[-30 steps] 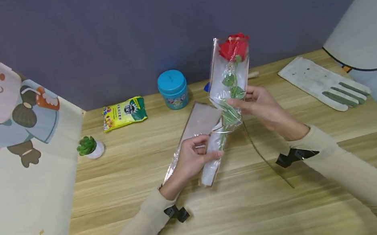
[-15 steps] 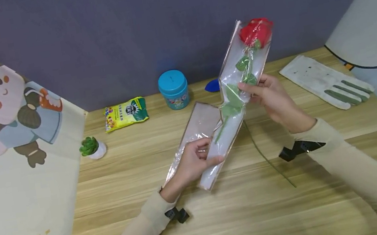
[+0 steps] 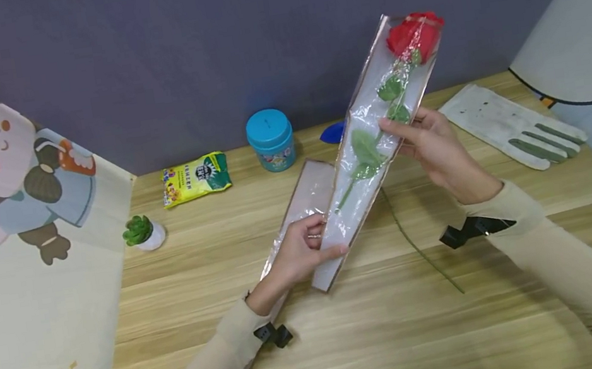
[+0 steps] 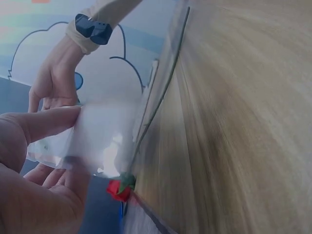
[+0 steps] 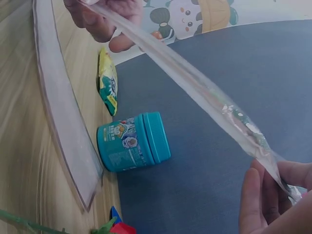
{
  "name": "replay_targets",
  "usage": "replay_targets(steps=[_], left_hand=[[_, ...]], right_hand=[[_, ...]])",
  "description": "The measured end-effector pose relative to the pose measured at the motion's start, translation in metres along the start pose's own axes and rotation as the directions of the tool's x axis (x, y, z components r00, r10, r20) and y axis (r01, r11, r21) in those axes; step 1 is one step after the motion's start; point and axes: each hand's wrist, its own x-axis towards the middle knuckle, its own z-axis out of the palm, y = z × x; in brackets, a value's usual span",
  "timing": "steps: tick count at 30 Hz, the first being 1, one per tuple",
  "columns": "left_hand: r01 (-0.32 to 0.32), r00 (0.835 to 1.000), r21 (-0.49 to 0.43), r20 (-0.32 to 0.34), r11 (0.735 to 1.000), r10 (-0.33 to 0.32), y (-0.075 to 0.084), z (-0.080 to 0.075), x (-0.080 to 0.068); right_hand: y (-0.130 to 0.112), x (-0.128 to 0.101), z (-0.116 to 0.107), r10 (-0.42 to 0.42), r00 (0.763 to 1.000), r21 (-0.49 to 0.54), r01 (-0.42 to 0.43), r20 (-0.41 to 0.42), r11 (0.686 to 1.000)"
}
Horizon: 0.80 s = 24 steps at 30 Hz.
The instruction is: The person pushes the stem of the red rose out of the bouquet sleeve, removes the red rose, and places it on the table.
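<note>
A red artificial rose (image 3: 414, 36) was enclosed in a clear plastic sleeve (image 3: 366, 155), which was held above the wooden table (image 3: 354, 341) by 2 hands. The sleeve was tilted, with the bloom raised at the upper right end and the narrow end lowered toward the table.

The narrow lower end of the sleeve was pinched by the left hand (image 3: 301, 254), thumb on top and fingers curled beneath. In the left wrist view the same film was seen pressed between thumb and fingers (image 4: 44, 122). The middle of the sleeve, beside the green leaves (image 3: 365, 148), was gripped by the right hand (image 3: 434, 148), its fingers closed on the film edge. In the right wrist view the sleeve was seen edge-on, running from the right fingertips (image 5: 258, 195) to the left hand at the top of that view.

A 2nd, flat sleeve (image 3: 305, 208) lay on the table under the left hand. A bare green stem (image 3: 420, 249) lay on the table below the right hand.

Along the back of the table stood a teal jar (image 3: 271, 139), with a yellow-green snack packet (image 3: 195, 177) to its left and a small potted succulent (image 3: 141, 232) further left. A blue object (image 3: 331, 133) was partly hidden behind the held sleeve. A white work glove (image 3: 511, 127) lay at the right.
</note>
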Motion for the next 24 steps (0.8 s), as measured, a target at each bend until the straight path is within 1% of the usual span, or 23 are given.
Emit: replay_targets(steps=[4, 8, 11, 12, 16, 22, 24], left_hand=[[-0.025, 1.0, -0.016, -0.004, 1.0, 0.025, 0.001, -0.001, 0.003], [-0.098, 0.994, -0.006, -0.045, 0.995, 0.098, 0.005, -0.002, 0.008], [-0.149, 0.986, -0.001, -0.073, 0.989, 0.148, 0.009, -0.004, 0.011], [-0.156, 0.985, -0.001, -0.076, 0.988, 0.155, 0.01, -0.004, 0.012], [-0.153, 0.987, -0.011, -0.059, 0.988, 0.152, 0.015, -0.002, 0.014], [-0.133, 0.99, -0.038, -0.052, 0.99, 0.131, 0.014, 0.003, 0.017], [-0.129, 0.991, -0.043, -0.045, 0.991, 0.127, 0.013, 0.004, 0.018]], right_hand=[[0.001, -0.001, 0.0, -0.013, 1.0, -0.002, 0.013, 0.01, 1.0], [0.004, -0.004, 0.0, 0.001, 1.0, -0.028, -0.001, 0.008, 1.0], [0.006, -0.006, 0.002, 0.019, 1.0, -0.077, -0.019, -0.002, 0.997], [0.008, -0.006, 0.002, 0.026, 1.0, -0.094, -0.026, -0.004, 0.995], [0.012, -0.008, 0.004, 0.043, 0.999, -0.153, -0.043, -0.002, 0.987], [0.016, -0.011, 0.005, 0.059, 0.997, -0.143, -0.052, 0.045, 0.988], [0.017, -0.012, 0.005, 0.062, 0.997, -0.15, -0.054, 0.046, 0.987]])
